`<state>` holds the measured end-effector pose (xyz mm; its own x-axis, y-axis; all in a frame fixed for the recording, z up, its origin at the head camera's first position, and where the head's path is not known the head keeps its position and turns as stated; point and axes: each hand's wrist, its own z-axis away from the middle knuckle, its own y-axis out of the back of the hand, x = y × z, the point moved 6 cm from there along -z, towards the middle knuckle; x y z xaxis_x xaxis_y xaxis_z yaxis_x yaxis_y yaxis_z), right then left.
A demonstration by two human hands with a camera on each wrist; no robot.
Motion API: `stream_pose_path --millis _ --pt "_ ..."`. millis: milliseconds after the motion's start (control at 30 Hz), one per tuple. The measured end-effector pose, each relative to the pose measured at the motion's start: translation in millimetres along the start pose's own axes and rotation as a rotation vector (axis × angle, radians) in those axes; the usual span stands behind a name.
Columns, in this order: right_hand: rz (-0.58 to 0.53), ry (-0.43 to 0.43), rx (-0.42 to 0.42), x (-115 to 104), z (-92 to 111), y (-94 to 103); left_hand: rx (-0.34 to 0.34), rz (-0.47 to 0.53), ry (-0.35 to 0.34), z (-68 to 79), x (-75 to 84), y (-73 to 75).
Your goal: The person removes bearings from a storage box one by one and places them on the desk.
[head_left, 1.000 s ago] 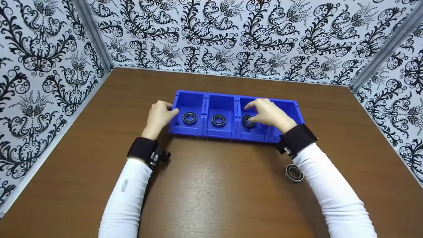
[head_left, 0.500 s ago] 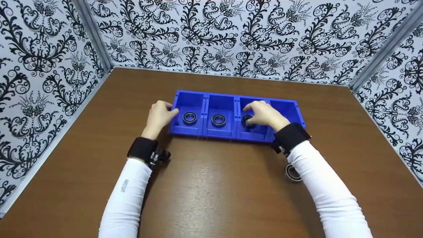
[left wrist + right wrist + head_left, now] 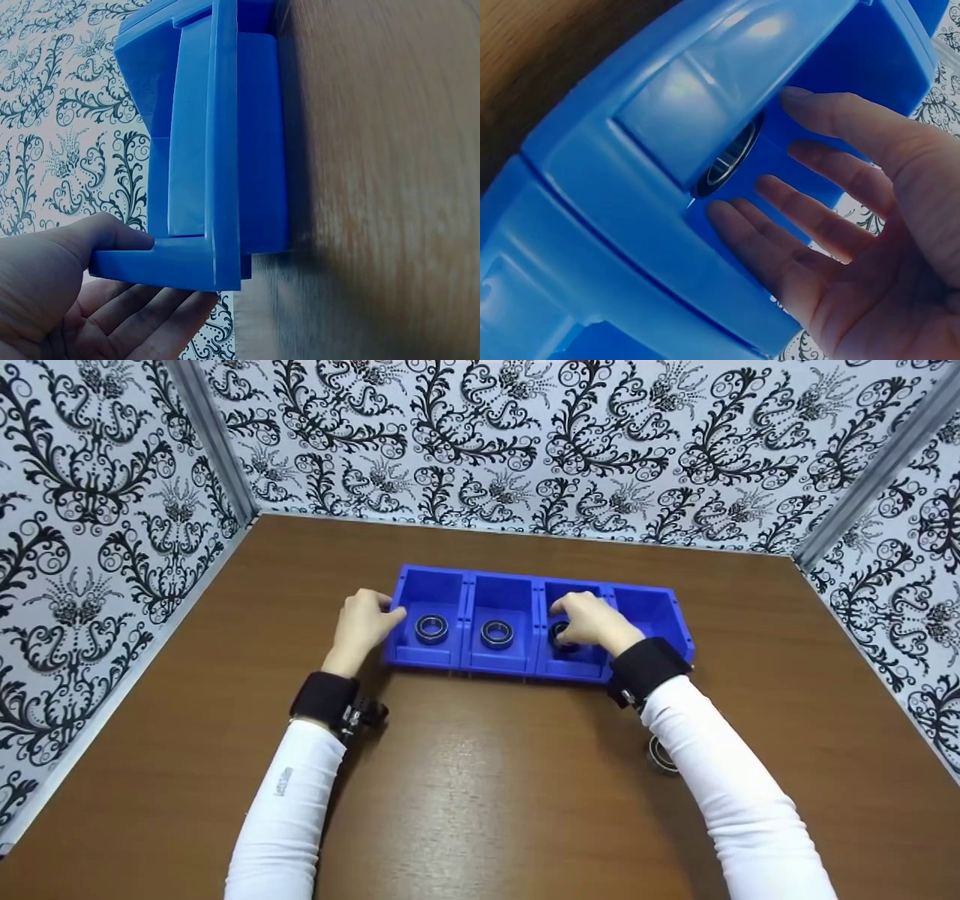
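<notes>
1. Along the bottom of the head view, 2 white arms reach forward: the left sleeve (image 3: pixel 281 817) lies as it did 1 second ago, while the right sleeve (image 3: pixel 735 795) has swung leftward above the brown table (image 3: pixel 465 795).
2. Partly hidden by that right sleeve, the loose bearing (image 3: pixel 660 767) rests on the table; more of it showed 1 second ago.
3. Next come 2 black wristbands (image 3: pixel 324 696); the right one's shift to the left now uncovers more of the right-end compartment of the blue tray (image 3: pixel 499 666).
4. At the tray's left end, the left hand (image 3: pixel 361 622) pinches the end wall between thumb and fingers, in the same spot as earlier.
5. Over the 3rd compartment from the left, the right hand (image 3: pixel 594 622) has moved slightly left; its thumb and fingers are spread wide near the 3rd bearing (image 3: pixel 553 637), which it partly hides. Whether they touch it, I cannot tell.
6. Within the 2 leftmost compartments, the 1st bearing (image 3: pixel 432 640) and 2nd bearing (image 3: pixel 496 646) lie flat, unmoved.
7. Beyond stands the black-and-white patterned wall (image 3: pixel 480 442).
</notes>
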<state>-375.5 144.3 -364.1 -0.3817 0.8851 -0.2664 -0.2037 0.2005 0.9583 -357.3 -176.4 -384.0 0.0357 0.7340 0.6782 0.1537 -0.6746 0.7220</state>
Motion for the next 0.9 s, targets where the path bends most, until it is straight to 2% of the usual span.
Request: stream_pose_path --millis 267,900 --pt "0.007 -0.006 -0.006 2 -4 -4.9 0.044 -0.013 -0.030 0.3 -0.1 0.9" --pt "0.022 -0.080 -0.026 -1 -9 -12.1 0.032 0.000 -0.027 0.7 -0.8 1.3"
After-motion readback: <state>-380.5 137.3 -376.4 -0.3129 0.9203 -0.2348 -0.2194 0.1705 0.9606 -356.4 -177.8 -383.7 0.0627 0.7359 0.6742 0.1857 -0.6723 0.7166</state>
